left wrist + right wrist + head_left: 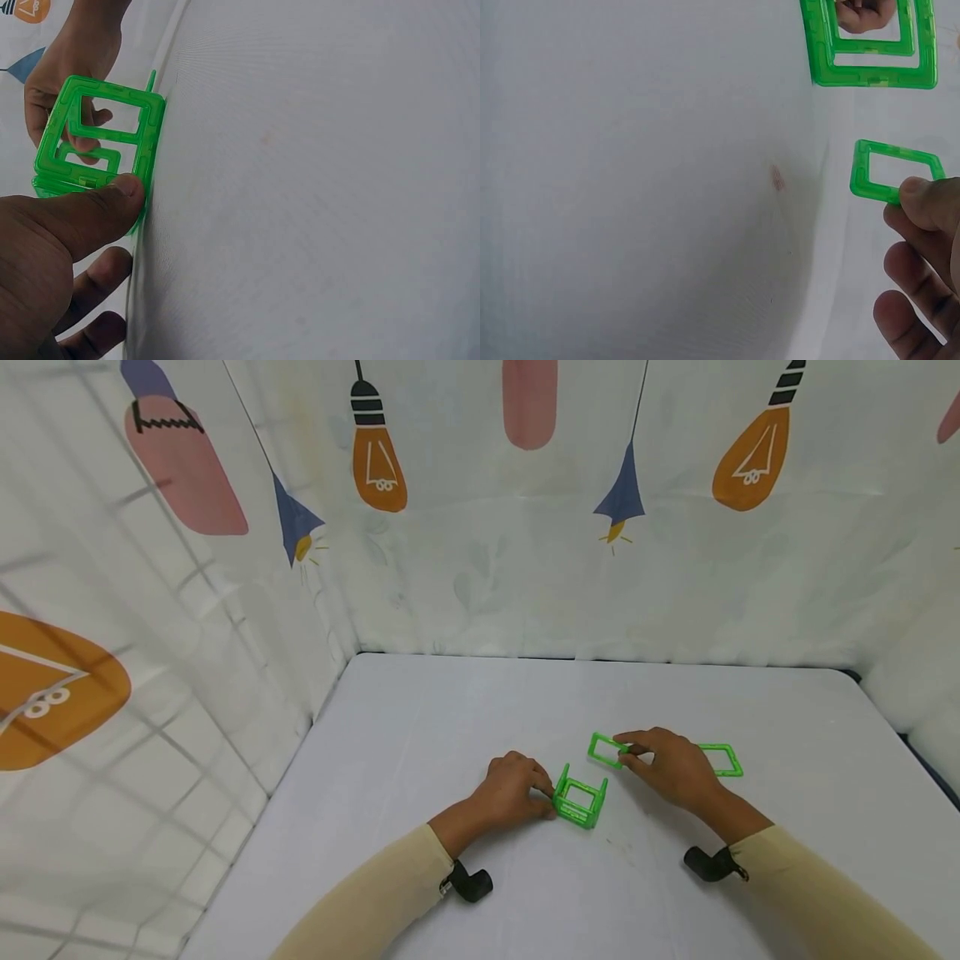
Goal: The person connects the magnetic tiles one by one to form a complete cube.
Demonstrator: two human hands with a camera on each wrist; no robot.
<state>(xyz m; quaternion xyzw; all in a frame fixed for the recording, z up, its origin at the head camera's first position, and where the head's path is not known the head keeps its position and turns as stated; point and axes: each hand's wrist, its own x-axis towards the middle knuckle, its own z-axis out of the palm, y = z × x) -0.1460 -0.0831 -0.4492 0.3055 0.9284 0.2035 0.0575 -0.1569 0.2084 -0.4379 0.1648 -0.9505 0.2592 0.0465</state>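
A green structure of joined open-frame magnetic tiles [576, 817] stands on the table, with side panels upright around a square base. My left hand [517, 789] grips its left side; the left wrist view shows the thumb [124, 193] pressed along one edge of the structure [120, 91]. To the right and a little farther back, my right hand [675, 768] pinches a single green square tile [859, 169] between thumb and fingertips. This tile is held up apart from the structure, tilted. The remaining right fingers are loosely bent below it in the right wrist view.
Another green square tile [718, 747] lies on the table just right of my right hand, partly hidden by it. The white-covered table [450, 710] is bordered by hanging cloth walls [480, 577] printed with lamps at the back and left.
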